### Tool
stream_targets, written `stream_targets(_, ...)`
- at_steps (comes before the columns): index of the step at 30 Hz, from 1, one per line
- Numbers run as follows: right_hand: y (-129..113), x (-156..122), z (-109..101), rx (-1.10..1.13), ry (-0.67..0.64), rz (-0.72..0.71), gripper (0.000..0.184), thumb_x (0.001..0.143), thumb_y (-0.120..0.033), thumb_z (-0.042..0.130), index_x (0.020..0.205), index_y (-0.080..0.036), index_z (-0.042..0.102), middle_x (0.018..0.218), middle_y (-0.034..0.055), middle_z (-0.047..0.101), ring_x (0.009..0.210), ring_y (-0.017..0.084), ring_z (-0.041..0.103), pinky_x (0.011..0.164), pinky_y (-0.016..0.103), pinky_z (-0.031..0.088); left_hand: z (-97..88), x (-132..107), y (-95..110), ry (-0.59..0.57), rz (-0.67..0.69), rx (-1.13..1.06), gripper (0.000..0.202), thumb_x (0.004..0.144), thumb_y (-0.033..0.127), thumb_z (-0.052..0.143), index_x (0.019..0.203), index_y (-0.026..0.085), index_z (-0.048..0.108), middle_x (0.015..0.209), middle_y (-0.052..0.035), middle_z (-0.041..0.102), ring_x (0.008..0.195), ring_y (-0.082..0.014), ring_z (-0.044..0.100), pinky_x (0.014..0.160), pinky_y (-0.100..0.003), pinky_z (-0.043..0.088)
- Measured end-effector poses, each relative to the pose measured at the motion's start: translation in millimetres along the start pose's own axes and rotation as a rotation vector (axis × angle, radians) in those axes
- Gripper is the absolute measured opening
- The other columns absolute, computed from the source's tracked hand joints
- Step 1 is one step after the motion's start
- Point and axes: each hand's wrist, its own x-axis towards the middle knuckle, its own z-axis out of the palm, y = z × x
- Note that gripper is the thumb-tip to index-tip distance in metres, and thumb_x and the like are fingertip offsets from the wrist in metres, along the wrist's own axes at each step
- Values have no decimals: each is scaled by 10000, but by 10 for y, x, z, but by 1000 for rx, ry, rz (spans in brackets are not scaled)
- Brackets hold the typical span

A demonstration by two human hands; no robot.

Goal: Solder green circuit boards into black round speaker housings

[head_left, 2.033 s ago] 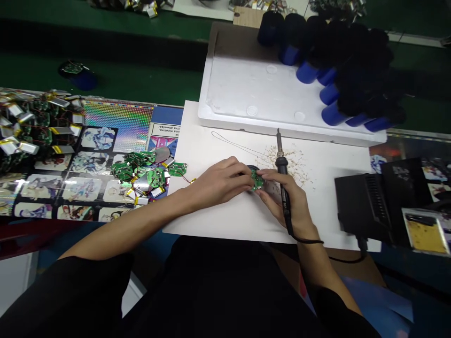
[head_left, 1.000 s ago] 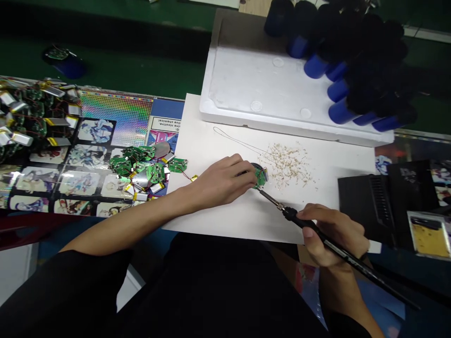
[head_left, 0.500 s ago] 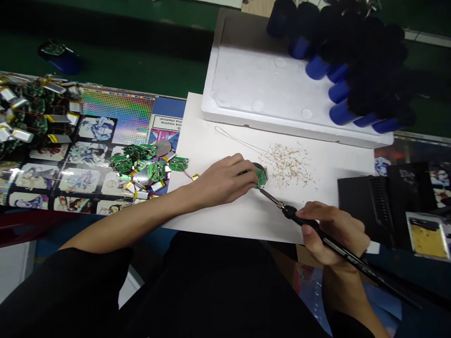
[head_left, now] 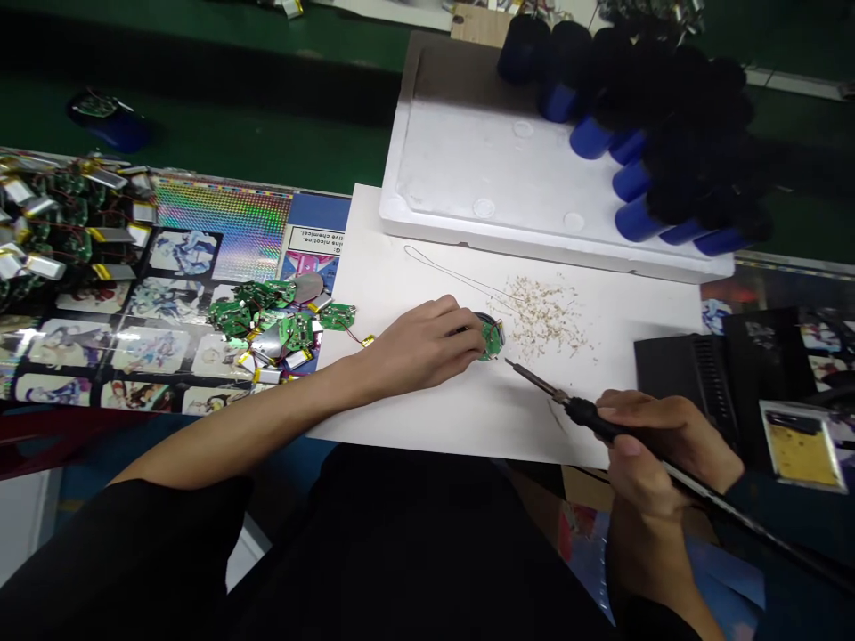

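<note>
My left hand (head_left: 420,349) rests on a white paper sheet (head_left: 414,418) and pinches a small round green circuit board (head_left: 492,339), which sits against a round black disc-shaped part (head_left: 491,319). My right hand (head_left: 658,454) grips a black-handled soldering iron (head_left: 584,412). The iron's metal tip (head_left: 527,374) points toward the board, a short gap from it. Pale flecks of debris (head_left: 541,316) lie scattered on the paper beyond the board, and a thin loop of wire (head_left: 444,271) lies further left.
A heap of green circuit boards with small silver batteries (head_left: 267,325) lies left of the paper on a printed mat (head_left: 153,347). A white foam tray (head_left: 481,151) and blue cylinders with black tops (head_left: 634,214) stand ahead. A black soldering station (head_left: 695,383) and a yellow sponge holder (head_left: 802,454) sit right.
The iron has come away from the board, its tip now apart from it, and my right hand has moved right. Earlier, both hands were together at the board. My left hand stays in place.
</note>
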Motion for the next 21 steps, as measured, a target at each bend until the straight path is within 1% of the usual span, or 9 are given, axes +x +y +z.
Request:
stream_targets(2, 33, -23, -10, 58, 122, 34, 89, 836, -298, 808, 862, -217, 784, 627, 10, 659, 535, 202, 653, 452, 329, 501, -2, 3, 1, -7, -9, -13, 180, 1098, 204, 529, 1059, 172, 703, 1127, -104, 752, 979, -221, 610, 886, -369, 551)
stream_targets(4, 71, -32, -12, 108, 190, 32, 105, 812, -307, 817, 816, -214, 767, 577, -9, 607, 454, 173, 573, 391, 300, 436, -10, 4, 2, -10, -16, -32, 178, 1095, 201, 534, 1058, 177, 707, 1127, -105, 749, 983, -220, 612, 887, -370, 555)
stream_targets(7, 136, -51, -2, 143, 258, 39, 90, 803, -275, 794, 807, -198, 747, 598, -12, 632, 407, 139, 529, 316, 240, 351, -32, -7, -7, -1, -39, -64, 164, 1088, 215, 560, 1071, 185, 720, 1146, -115, 729, 997, -226, 612, 903, -383, 563)
stream_targets(9, 186, -83, 11, 147, 337, 89, 90, 812, -262, 784, 822, -184, 740, 629, -16, 653, 391, 120, 523, 296, 219, 336, -48, -26, -20, 0, -67, -110, 134, 1069, 279, 626, 1081, 198, 732, 1229, -137, 690, 1086, -256, 612, 960, -426, 569)
stream_targets(12, 272, -142, 47, 137, 383, 214, 143, 841, -278, 807, 911, -183, 726, 645, -39, 655, 391, 108, 534, 311, 201, 366, -57, -54, -34, -60, -134, -230, 194, 996, 356, 751, 1122, 212, 719, 1479, -180, 554, 1363, -343, 532, 1108, -526, 539)
stream_targets(14, 331, -167, 87, 114, 375, 303, 200, 871, -311, 823, 987, -197, 707, 694, -33, 693, 424, 115, 576, 336, 202, 404, -52, -61, -34, -128, -186, -324, 195, 999, 311, 741, 1155, 207, 687, 1572, -186, 483, 1455, -342, 491, 1169, -518, 516)
stream_targets(16, 381, -169, 137, 93, 354, 364, 229, 894, -338, 830, 1027, -209, 695, 753, -17, 733, 469, 124, 624, 376, 212, 460, -60, -53, -35, -178, -235, -403, 114, 1037, 250, 668, 1140, 201, 670, 1561, -173, 500, 1425, -295, 548, 1172, -455, 521)
stream_targets(18, 415, -153, 189, 72, 305, 375, 231, 908, -351, 829, 1044, -212, 704, 778, -2, 755, 536, 138, 682, 458, 235, 543, -114, -37, -52, -211, -272, -470, 63, 1053, 227, 636, 1095, 203, 676, 1506, -146, 550, 1362, -254, 610, 1145, -393, 533)
stream_targets(21, 433, -134, 245, 29, 203, 342, 226, 924, -355, 817, 1074, -215, 721, 822, 25, 789, 697, 174, 769, 674, 300, 651, -348, -19, -115, -276, -285, -558, 54, 1019, 250, 708, 1055, 212, 692, 1442, -113, 615, 1362, -242, 629, 1123, -347, 541)
